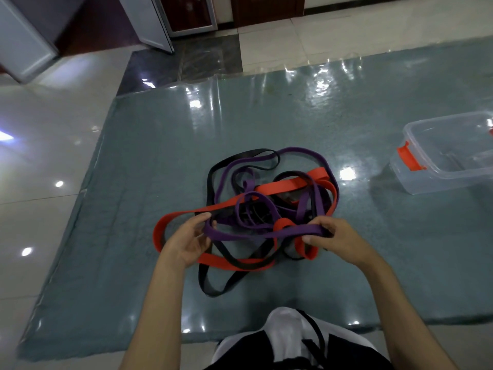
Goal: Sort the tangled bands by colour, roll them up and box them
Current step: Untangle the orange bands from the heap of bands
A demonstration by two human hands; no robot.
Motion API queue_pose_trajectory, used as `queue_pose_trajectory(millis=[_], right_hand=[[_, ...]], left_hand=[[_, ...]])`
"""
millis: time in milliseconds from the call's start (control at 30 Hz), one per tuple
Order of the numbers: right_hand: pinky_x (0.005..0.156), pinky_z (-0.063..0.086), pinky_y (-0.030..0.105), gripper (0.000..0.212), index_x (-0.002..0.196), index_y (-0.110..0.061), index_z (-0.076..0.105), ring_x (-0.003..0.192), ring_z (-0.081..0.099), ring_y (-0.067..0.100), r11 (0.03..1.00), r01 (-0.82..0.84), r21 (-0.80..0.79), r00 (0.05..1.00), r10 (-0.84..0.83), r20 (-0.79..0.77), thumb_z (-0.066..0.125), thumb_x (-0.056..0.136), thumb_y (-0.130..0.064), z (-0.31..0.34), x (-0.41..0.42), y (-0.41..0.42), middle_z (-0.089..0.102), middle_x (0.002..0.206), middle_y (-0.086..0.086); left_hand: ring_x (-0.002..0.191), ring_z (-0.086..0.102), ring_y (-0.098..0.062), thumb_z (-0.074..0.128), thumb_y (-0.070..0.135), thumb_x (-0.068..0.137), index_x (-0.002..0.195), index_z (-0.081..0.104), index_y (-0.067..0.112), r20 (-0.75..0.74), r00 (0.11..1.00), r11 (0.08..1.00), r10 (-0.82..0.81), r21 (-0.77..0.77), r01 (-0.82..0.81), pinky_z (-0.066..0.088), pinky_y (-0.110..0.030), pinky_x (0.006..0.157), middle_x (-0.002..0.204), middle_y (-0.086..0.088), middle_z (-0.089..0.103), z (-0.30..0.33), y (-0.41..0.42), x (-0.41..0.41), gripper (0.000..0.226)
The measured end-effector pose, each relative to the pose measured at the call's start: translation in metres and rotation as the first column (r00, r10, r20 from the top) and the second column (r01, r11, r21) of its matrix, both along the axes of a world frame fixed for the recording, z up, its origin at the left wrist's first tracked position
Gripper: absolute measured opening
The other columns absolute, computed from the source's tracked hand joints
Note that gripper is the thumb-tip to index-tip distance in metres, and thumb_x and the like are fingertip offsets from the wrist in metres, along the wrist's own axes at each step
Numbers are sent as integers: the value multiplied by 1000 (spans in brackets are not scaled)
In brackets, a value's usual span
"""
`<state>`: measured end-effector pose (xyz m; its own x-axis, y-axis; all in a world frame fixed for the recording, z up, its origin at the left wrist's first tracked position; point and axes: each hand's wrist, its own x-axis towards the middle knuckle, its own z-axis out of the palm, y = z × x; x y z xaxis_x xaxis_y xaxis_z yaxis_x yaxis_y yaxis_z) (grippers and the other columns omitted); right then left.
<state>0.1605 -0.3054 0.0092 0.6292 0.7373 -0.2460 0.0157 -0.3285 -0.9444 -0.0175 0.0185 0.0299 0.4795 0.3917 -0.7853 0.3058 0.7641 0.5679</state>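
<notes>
Looking down from your head camera, you are facing a blue-grey mat (266, 124) that is lying under a glossy clear sheet and catching spots of ceiling light. Pale shiny floor tiles (48, 166) are showing around it, with a dark tiled strip (186, 62) at 12 o'clock and grey cabinet panels (26, 44) at 10 o'clock.

At the centre of the mat, the tangle of bands (269, 206) is lying in loose, overlapping loops: purple bands (309, 153), red bands (288, 185) and black bands (213, 180) are all crossing one another.

Your left hand (186, 241), at 7 o'clock of the tangle, is curling its thumb and fingers around one end of a purple strand, with a red loop lying under the hand. Your right hand (336, 239), at 5 o'clock of the tangle, is pinching the other end of that same purple strand, just beside a red loop. The strand is stretching between both hands, lifted slightly above the pile.

At 3 o'clock, well apart from the tangle, a clear plastic box (437, 180) with an orange-red latch (409, 158) is sitting on the mat with no lid on it.

At 6 o'clock, your white and black clothing (288, 340) is showing.
</notes>
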Motion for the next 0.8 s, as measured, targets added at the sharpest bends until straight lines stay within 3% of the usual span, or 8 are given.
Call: queue_pose_trajectory(millis=[100,233,333,433,500,600,667,800], right_hand=[[80,55,27,14,101,-15,76,84,70,10,972,219,80,961,-229,152,81,89,-9,-8,0,10,76,88,0],[78,58,24,18,106,-25,73,84,74,10,885,450,119,840,-465,280,77,93,-13,-14,9,23,77,94,-13],[63,54,13,17,106,-29,67,74,72,0,813,566,135,770,-580,265,72,96,-16,-15,23,42,75,89,-21],[55,56,22,17,111,-20,54,66,73,10,725,677,124,719,-688,96,63,101,-10,-22,33,68,76,90,0],[67,61,36,19,110,-11,52,80,75,24,735,676,54,733,-678,58,64,98,-2,-31,33,83,72,100,13],[93,56,44,23,101,-8,61,95,69,25,829,555,-67,830,-547,108,79,88,-2,-45,25,95,70,97,4],[96,54,37,27,103,-9,64,100,68,22,888,455,-73,890,-451,63,85,85,-9,-52,19,96,72,101,4],[107,50,41,14,109,-14,67,117,66,26,952,297,-80,954,-291,69,69,98,-6,-55,17,92,71,113,5]], left_hand=[[89,74,-17,67,19,100,108,72,12,133,987,995,91,36,-96,63,-25,64,107,-9,73,-2,1,1,11],[115,74,-28,58,7,102,132,64,11,276,956,983,103,119,-140,60,-45,98,129,-7,75,-8,-2,2,31],[120,73,-24,55,3,104,136,62,13,228,974,963,1,262,-62,57,-46,102,132,1,74,-10,-11,9,34],[116,73,-23,56,1,104,132,57,8,131,990,935,-52,354,3,56,-44,103,129,-3,75,-18,-24,18,29],[103,74,-27,56,0,104,115,53,6,58,996,933,-69,358,44,56,-44,101,118,-13,76,-26,-38,24,12],[88,70,-21,59,-1,102,98,59,7,-98,953,855,-286,423,300,56,-29,83,109,-21,73,-42,-64,32,9],[94,67,-17,67,2,100,105,66,7,-191,851,713,-488,475,516,52,-15,74,111,-15,71,-58,-81,36,7],[114,57,-16,74,9,97,136,55,9,-245,710,581,-660,432,690,46,-23,91,119,-3,60,-83,-106,46,43]])
